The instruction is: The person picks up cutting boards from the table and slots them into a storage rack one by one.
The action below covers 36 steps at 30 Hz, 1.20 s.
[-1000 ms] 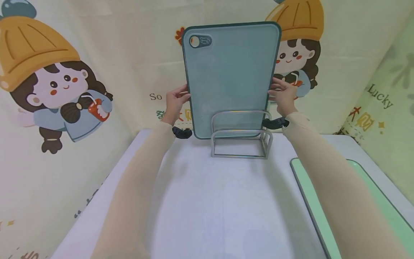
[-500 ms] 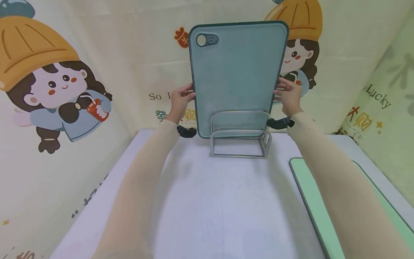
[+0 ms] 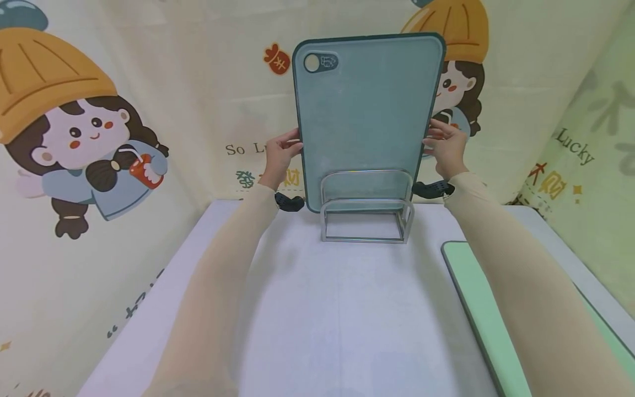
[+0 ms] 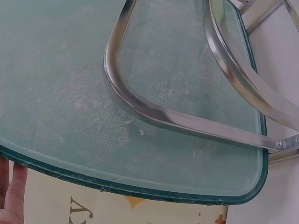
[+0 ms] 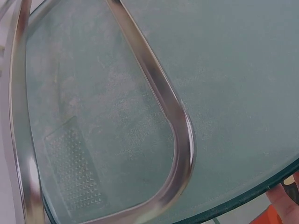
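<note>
A teal cutting board [image 3: 364, 116] stands upright at the far end of the white table [image 3: 347, 320], its lower end behind the hoops of a metal rack [image 3: 366, 207]. My left hand [image 3: 281, 154] grips its left edge and my right hand [image 3: 446, 146] grips its right edge. In the left wrist view the board [image 4: 93, 93] fills the frame with rack hoops [image 4: 187, 121] across it, and my fingers [image 4: 11, 196] show at the bottom left corner. In the right wrist view a rack hoop [image 5: 173, 130] crosses the board [image 5: 224, 70], and a fingertip [image 5: 285, 200] shows at the bottom right.
A second, light green cutting board [image 3: 481, 309] lies flat on the table at the right, partly under my right forearm. Printed cartoon curtains [image 3: 99, 138] close in the table at the back and both sides.
The board has shifted slightly to the right and a little lower against the rack. Both hands kept their grip on its edges.
</note>
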Tool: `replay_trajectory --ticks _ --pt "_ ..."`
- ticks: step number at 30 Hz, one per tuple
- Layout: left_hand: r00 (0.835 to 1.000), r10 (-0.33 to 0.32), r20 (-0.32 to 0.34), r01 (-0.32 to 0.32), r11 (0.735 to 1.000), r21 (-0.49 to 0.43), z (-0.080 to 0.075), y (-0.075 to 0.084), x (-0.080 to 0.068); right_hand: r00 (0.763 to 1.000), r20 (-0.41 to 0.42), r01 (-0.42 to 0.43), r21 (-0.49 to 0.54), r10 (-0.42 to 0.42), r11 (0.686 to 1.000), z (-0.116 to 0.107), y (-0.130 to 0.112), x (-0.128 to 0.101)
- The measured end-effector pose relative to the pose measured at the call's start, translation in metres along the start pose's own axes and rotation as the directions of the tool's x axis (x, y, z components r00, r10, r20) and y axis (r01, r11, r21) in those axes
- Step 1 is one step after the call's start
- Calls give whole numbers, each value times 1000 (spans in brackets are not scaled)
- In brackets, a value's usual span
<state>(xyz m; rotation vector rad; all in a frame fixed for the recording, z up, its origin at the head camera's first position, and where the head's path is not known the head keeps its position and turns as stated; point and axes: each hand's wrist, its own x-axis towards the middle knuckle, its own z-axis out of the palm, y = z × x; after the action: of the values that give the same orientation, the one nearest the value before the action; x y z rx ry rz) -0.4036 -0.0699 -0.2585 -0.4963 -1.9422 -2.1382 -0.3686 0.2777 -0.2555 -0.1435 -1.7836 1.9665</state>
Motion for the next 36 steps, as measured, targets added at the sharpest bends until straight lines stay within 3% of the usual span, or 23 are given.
replay_trajectory --ticks 20,36 --pt "1000 10 18 -10 1000 5 13 -1 2 1000 -10 13 62 -12 998 -13 -2 0" --pt "1000 -10 9 9 1000 14 6 -5 4 1000 4 15 40 -15 999 -7 -1 -2"
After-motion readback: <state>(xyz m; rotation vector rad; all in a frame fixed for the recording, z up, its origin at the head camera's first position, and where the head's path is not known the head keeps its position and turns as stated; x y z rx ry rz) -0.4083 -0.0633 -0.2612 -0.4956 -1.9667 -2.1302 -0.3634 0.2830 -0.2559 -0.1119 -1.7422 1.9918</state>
